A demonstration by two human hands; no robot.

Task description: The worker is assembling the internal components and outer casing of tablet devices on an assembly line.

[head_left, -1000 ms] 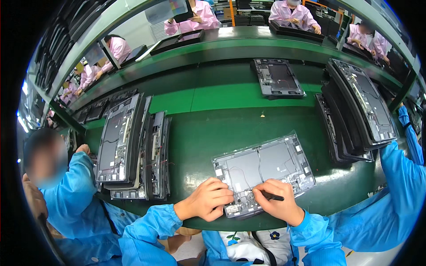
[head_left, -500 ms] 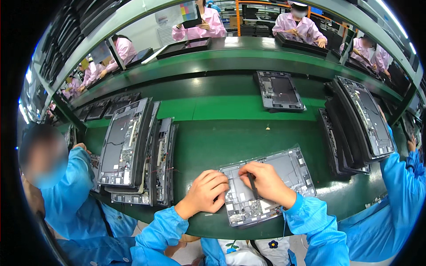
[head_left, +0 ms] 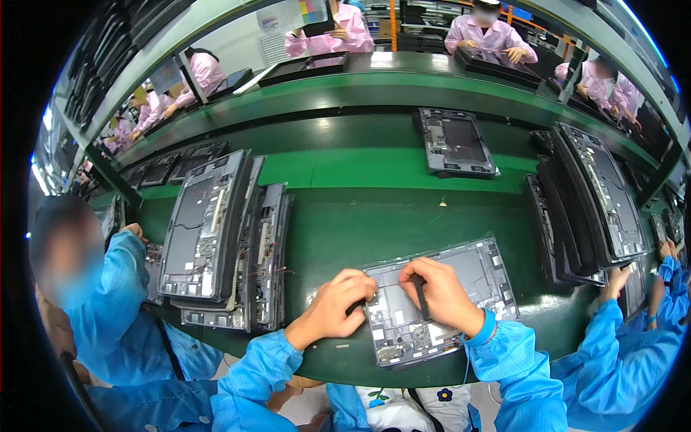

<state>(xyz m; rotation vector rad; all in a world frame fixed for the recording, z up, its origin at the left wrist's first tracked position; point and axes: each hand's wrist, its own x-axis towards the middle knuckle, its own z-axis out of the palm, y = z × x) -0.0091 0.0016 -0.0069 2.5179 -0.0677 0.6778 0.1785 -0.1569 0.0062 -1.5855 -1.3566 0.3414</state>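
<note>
An opened tablet-like device (head_left: 461, 288) lies at a slant before me, its grey battery area, circuit board and small parts exposed. Over its middle, my right hand (head_left: 450, 299) is closed round a slim black tool (head_left: 419, 297) that points down toward the device. My left hand (head_left: 332, 308) rests at the device's left edge with its fingers curled; what they pinch, if anything, is hidden. A thin red wire (head_left: 386, 286) shows on the device between the two hands.
Tall stacks of similar opened devices stand left (head_left: 205, 230) and right (head_left: 601, 194). One more device (head_left: 457, 142) lies farther back on the green table (head_left: 338, 223). Blue-sleeved co-workers sit on both sides; a co-worker's hand (head_left: 615, 281) is by the right stack. People in pink work beyond the shelf.
The view has shifted slightly. My hands stay at the device, and a red wire now shows between them. The right co-worker's hand has come to the bottom of the right stack.
</note>
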